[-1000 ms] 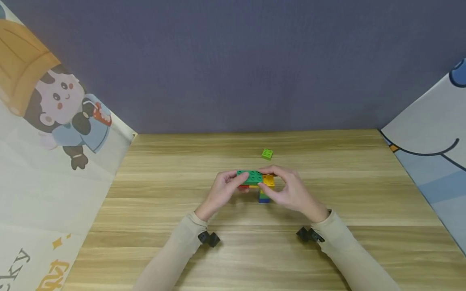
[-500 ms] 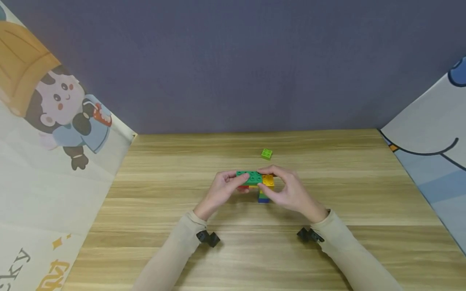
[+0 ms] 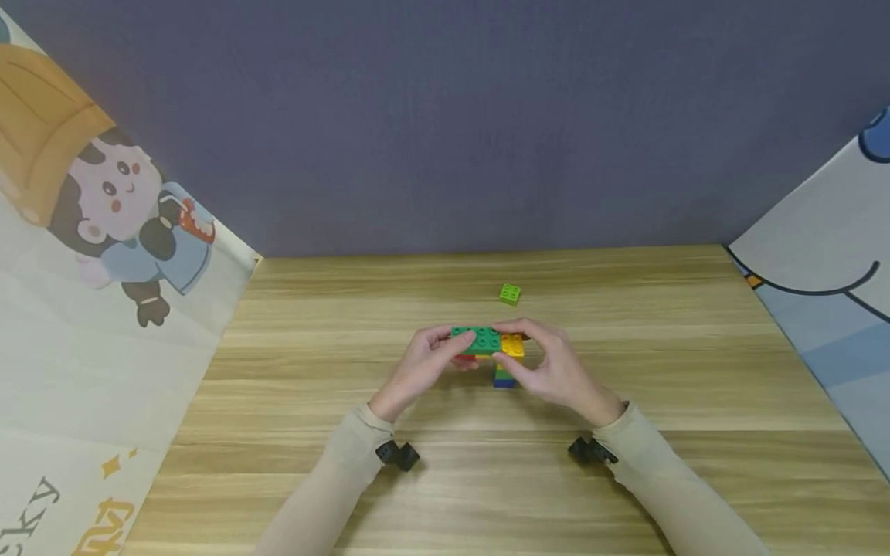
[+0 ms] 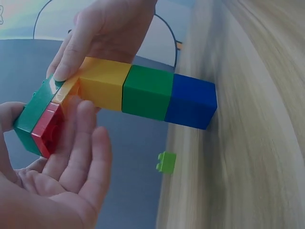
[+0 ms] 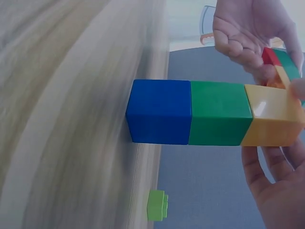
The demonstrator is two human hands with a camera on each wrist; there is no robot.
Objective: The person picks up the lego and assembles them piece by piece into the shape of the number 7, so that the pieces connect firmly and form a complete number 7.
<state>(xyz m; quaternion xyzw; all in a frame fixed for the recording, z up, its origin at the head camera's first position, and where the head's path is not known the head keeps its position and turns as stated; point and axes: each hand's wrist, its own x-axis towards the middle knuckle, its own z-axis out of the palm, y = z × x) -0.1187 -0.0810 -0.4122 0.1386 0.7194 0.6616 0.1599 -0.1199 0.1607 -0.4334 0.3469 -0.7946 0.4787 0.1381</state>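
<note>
A column of toy building bricks stands on the table: a blue brick (image 4: 191, 101) at the bottom, a green brick (image 4: 147, 92) above it, then a yellow brick (image 4: 106, 85). From the column's top, bricks reach out to the left, with a long green brick (image 3: 485, 341) uppermost and a red brick (image 4: 46, 125) under its outer end. My left hand (image 3: 426, 361) grips that end, thumb on the green studs and fingers underneath. Across the long green brick's other end, next to the yellow studs, my right hand (image 3: 562, 369) pinches with thumb and index finger.
A small lime green brick (image 3: 511, 294) lies farther back on the wooden table (image 3: 313, 309). Behind the table rises a dark blue-grey panel (image 3: 445, 131), with printed panels at the left and right sides.
</note>
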